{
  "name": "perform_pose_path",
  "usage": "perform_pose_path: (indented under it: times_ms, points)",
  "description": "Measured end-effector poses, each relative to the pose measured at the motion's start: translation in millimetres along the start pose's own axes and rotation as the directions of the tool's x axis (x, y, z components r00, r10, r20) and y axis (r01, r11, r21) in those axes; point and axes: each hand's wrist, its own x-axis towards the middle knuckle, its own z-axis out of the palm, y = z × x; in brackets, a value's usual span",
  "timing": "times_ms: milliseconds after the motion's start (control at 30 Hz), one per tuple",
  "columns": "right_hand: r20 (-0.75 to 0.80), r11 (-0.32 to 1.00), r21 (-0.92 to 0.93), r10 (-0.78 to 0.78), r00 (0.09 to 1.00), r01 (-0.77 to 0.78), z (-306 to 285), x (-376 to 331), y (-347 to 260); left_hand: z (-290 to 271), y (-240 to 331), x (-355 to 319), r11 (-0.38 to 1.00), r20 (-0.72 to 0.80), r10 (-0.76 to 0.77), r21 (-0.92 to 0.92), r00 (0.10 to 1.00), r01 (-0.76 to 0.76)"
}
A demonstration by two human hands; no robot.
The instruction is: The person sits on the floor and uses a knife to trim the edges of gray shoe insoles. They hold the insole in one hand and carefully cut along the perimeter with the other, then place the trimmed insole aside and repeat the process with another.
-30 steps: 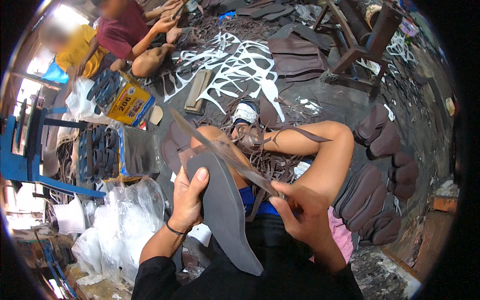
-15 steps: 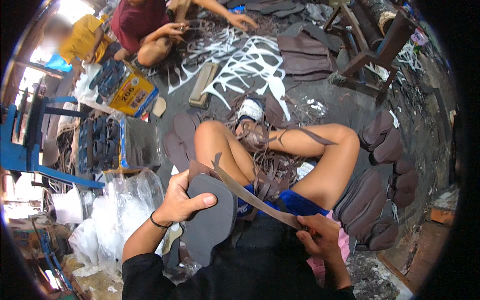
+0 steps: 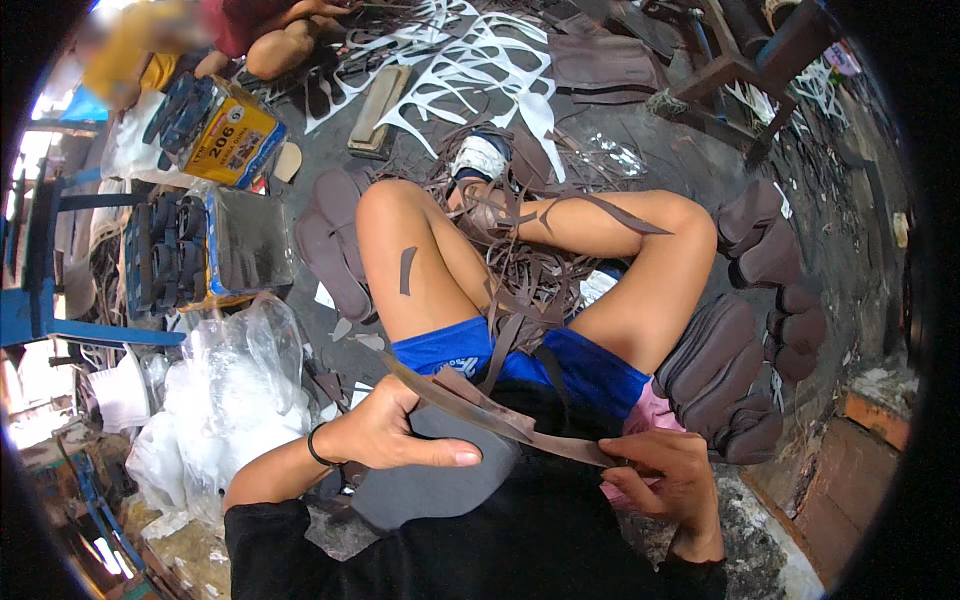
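Observation:
My left hand (image 3: 385,430) grips a dark grey sandal sole (image 3: 430,495) close to my body, its thumb lying across the flat face. My right hand (image 3: 665,480) is closed round the near end of a long, thin knife (image 3: 568,447); its handle is mostly hidden by my fingers. The blade slants up to the left and lies along the sole's far edge. A brown strip of trimmed sole material (image 3: 475,398) runs beside the blade there. Whether it is still joined to the sole I cannot tell.
Brown offcuts (image 3: 540,285) heap between my crossed legs, and one scrap (image 3: 407,270) lies on my left leg. Stacked brown soles (image 3: 705,355) stand on the right, plastic bags (image 3: 235,400) on the left. White cut-out sheets (image 3: 470,60) lie ahead; people sit at far left.
The sole has turned and tilted in my left hand, and the knife has come along its far edge. A brown strip now shows by the blade. The view has shifted too.

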Motion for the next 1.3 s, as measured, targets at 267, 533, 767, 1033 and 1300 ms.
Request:
perform_pose_path:
  times_ms: [267,533,767,1033,1300]
  points:
    - [0.099,0.983,0.14,0.108,0.989,-0.121,20,26,-20,18,4,10,0.995,0.159,-0.097,0.01,0.983,0.097]
    - [-0.346,0.792,0.609,0.222,0.912,0.038,43,44,-2,-17,17,10,0.963,-0.334,0.019,0.26,0.943,0.073]
    - [-0.555,0.782,0.599,0.254,0.792,0.169,35,51,34,-17,-13,74,0.726,-0.63,-0.216,-0.614,0.746,-0.309]
    - [-0.633,0.999,0.051,0.018,0.774,0.019,51,30,36,48,-28,131,0.192,-0.582,-0.202,-0.812,0.788,-0.551]
    - [-0.61,0.998,0.028,0.062,0.79,-0.057,78,14,41,56,-22,153,0.023,-0.529,-0.092,-0.848,0.843,-0.53]
